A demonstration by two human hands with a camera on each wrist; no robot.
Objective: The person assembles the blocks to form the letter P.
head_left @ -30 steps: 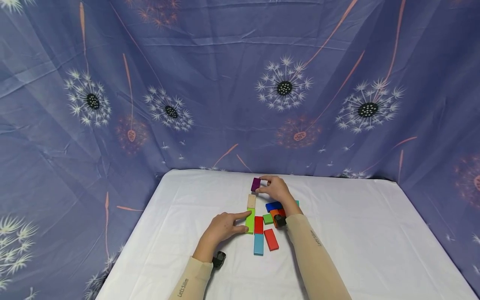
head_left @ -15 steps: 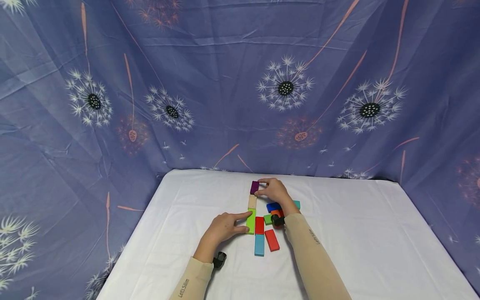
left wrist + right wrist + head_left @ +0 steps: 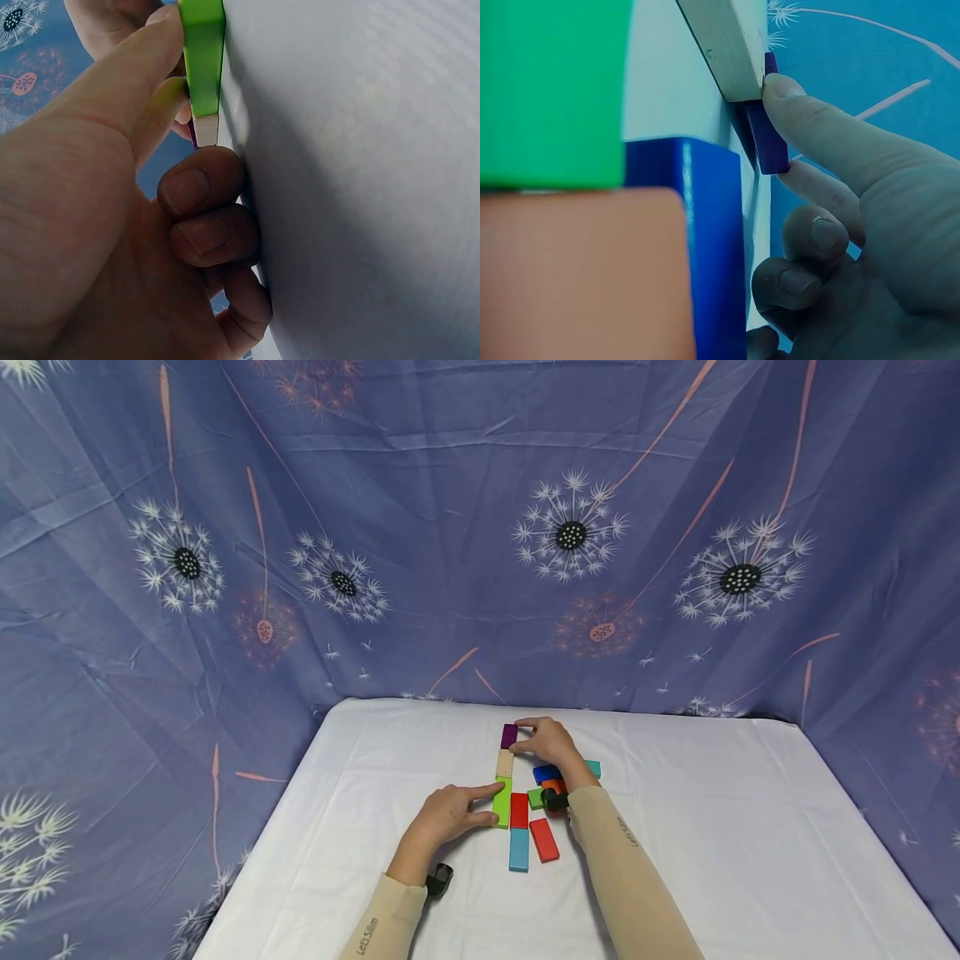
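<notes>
Between right fingers (image 3: 821, 189), rectangular purple block (image 3: 769, 142)

A blue-violet drape (image 3: 435, 527) is hanging behind the table (image 3: 712, 835) and wrapping round both its sides, filling the upper part of the head view. White dandelions (image 3: 571, 536) with dark centres are spreading over it, and fainter coral blooms (image 3: 602, 632) are showing between them, with long stems (image 3: 696, 385) running at a slant. Creases (image 3: 480, 441) are crossing the drape. A white cover (image 3: 337, 768) is lying over the table, wrinkling slightly. Soft light is falling across the cover, while the drape is looking darker toward the upper right and more turquoise in the right wrist view
</notes>
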